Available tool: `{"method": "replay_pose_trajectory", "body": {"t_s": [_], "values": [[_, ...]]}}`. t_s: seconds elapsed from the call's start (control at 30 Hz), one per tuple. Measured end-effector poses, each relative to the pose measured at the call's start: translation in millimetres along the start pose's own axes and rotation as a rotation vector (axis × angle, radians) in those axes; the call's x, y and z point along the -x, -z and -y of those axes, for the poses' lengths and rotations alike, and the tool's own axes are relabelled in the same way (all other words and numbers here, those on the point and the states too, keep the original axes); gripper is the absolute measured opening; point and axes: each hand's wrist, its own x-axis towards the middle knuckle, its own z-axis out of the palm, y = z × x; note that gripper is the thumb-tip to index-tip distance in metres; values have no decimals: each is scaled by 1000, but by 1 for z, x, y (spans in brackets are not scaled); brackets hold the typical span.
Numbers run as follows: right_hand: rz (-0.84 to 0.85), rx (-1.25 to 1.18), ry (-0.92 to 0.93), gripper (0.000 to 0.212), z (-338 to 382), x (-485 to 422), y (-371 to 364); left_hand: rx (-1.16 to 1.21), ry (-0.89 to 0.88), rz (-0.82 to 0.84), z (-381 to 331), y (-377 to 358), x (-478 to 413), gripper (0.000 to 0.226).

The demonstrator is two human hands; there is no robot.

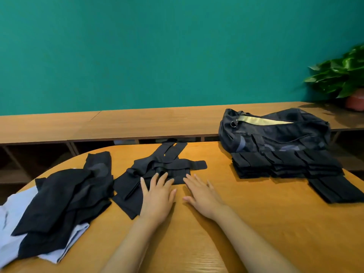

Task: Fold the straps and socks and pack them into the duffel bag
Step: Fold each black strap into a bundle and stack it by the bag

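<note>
black strap [169, 166] tangled at table [246, 223] centre, duffel bag [275, 134] far right. left hand [157, 196] flat on strap, fingers spread; right hand [201, 196] flat beside it, fingers spread. likely soft, light, floppy; grip loose ends.

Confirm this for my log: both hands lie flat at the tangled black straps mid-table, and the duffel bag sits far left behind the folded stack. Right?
No. The head view shows the duffel bag at the far right, not left, behind the folded stack. The left hand and right hand lie flat at the tangled black straps mid-table.
</note>
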Motion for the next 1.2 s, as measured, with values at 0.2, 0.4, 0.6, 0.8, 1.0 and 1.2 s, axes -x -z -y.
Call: {"method": "replay_pose_trajectory", "body": {"t_s": [0.2, 0.4, 0.6, 0.8, 1.0, 1.2], "values": [[-24, 51, -43, 63, -10, -13, -8, -276, -33, 219, 29, -14, -58, 54], [-283, 129, -48, 76, -57, 73, -17, -191, 101, 247, 39, -27, -61, 54], [-417, 112, -53, 55, -61, 109, -21, -180, 101, 255, 33, -24, -60, 52], [-455, 6, -6, 28, -45, 84, -2, -80, 83, 183, 20, -10, -66, 48], [-238, 1, 48, 40, -28, -6, 11, -226, -39, -100, -5, -11, -83, 58], [31, 26, -16, 71, -22, -52, -10, -283, -116, 178, 14, -41, -116, 75]]}}
